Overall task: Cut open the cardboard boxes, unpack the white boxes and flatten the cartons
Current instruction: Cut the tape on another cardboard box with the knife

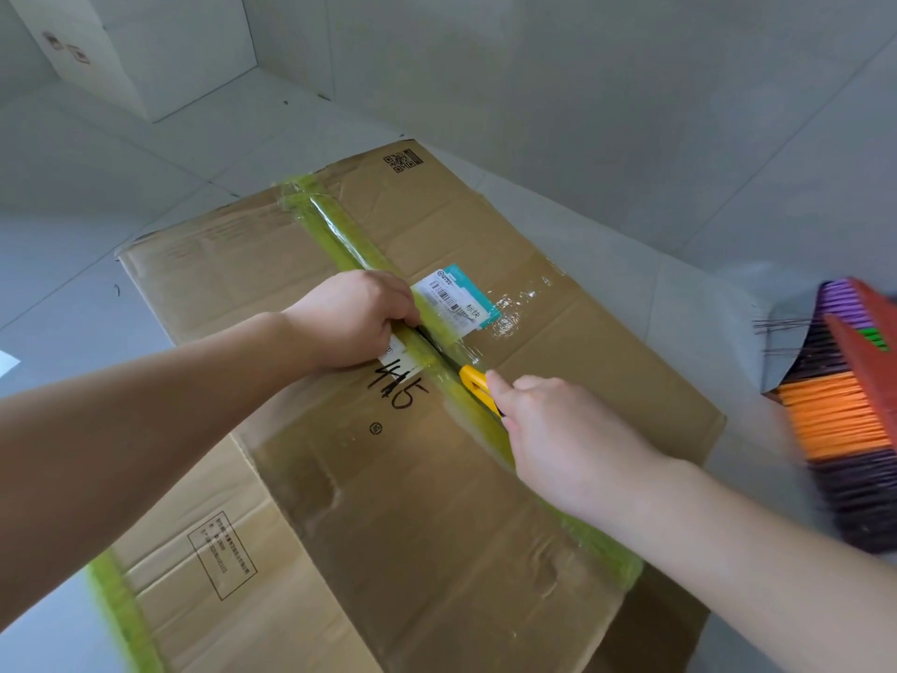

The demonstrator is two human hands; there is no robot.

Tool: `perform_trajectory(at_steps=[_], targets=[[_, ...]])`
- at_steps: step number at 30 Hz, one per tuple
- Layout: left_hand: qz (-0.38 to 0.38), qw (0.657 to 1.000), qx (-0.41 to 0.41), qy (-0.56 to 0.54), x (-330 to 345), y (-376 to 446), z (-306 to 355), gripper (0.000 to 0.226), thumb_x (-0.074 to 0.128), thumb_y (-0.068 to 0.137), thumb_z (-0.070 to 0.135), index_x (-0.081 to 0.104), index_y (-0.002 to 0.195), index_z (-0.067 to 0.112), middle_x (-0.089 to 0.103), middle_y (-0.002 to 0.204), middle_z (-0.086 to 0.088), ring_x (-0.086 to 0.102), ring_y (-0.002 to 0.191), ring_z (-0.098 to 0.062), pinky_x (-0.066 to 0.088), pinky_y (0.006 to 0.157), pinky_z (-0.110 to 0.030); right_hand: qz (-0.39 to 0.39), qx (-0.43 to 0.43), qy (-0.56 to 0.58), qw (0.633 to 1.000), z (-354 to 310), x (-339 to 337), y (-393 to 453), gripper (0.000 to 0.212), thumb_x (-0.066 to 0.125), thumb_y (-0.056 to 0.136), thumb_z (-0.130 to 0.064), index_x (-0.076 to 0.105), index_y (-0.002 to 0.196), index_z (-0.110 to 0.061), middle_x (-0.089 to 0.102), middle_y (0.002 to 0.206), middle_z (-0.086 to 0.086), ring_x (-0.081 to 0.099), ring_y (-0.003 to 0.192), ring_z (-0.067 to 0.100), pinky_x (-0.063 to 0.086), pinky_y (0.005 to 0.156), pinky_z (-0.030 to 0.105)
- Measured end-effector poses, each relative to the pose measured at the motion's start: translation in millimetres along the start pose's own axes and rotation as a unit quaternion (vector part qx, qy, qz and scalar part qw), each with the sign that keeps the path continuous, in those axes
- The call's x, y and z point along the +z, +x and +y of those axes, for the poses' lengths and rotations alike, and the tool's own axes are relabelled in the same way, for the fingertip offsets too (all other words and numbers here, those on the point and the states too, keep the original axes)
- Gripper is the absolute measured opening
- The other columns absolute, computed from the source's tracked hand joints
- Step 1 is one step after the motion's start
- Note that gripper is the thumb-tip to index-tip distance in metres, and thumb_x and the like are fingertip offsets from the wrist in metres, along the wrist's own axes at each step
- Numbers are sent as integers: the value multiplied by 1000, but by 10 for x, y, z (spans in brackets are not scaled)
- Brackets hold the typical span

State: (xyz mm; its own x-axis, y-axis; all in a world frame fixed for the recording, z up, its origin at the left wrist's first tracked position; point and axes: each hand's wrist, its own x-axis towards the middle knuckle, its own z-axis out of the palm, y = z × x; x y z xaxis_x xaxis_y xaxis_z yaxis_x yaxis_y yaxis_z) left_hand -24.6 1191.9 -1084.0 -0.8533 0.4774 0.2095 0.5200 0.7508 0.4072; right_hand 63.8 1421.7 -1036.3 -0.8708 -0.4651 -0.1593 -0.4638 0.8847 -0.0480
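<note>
Head view, carton: cardboard box (437, 478) fills frame centre, its green tape seam (349, 240) running upper left to lower right.
Right hand (563, 439): fingers curled round yellow cutter (478, 383), blade at seam.
Left hand (354, 318): fingertips curled into the split seam, just ahead of the blade.
Risk: a slip could nick those fingers; a deep cut could mar the contents.
Surroundings: broom (844, 420) at right edge; white box (145, 46) upper left.

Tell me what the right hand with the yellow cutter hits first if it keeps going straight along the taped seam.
Probably the left hand, whose fingers grip the seam of green tape just ahead of the yellow cutter held by the right hand.
</note>
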Motion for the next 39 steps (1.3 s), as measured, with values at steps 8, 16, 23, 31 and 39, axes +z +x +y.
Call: perform_trajectory(at_steps=[8,16,23,31,39], targets=[[8,1000,-3,15,5,-2,-3,42,52,63,-12,75,92,8,69,99,-4,61,94,-26,49,83,-30,-34,7,-11,999,103,-63,-366,61,42,94,-14,21,150,-21,49,104,-4,54,91,19,31,63,27],[24,998,43,26,-30,-20,169,34,44,62,-1,72,80,2,68,87,-10,62,83,-31,54,74,-38,-52,39,-3,998,138,-33,-655,61,40,95,-14,17,151,-24,48,105,-6,40,71,18,30,61,28],[-30,991,126,-27,242,-76,722,38,40,63,-1,72,84,4,66,87,-11,62,82,-30,53,66,-41,-58,49,-5,997,143,-12,-663,61,41,94,-15,18,151,-25,43,97,-7,38,69,18,30,60,28],[-16,990,125,-56,312,-167,771,40,42,60,-5,73,83,3,69,87,-9,63,79,-30,55,70,-35,-73,43,-23,996,169,-22,-754,61,40,95,-15,17,151,-24,39,93,-9,30,62,16,28,58,28],[-21,990,131,-43,301,-162,763,37,43,60,-4,72,82,2,68,83,-11,63,77,-31,55,68,-38,-121,36,-43,991,300,-67,-1097,67,42,92,-11,13,152,-24,38,93,-10,37,64,18,28,57,29]])
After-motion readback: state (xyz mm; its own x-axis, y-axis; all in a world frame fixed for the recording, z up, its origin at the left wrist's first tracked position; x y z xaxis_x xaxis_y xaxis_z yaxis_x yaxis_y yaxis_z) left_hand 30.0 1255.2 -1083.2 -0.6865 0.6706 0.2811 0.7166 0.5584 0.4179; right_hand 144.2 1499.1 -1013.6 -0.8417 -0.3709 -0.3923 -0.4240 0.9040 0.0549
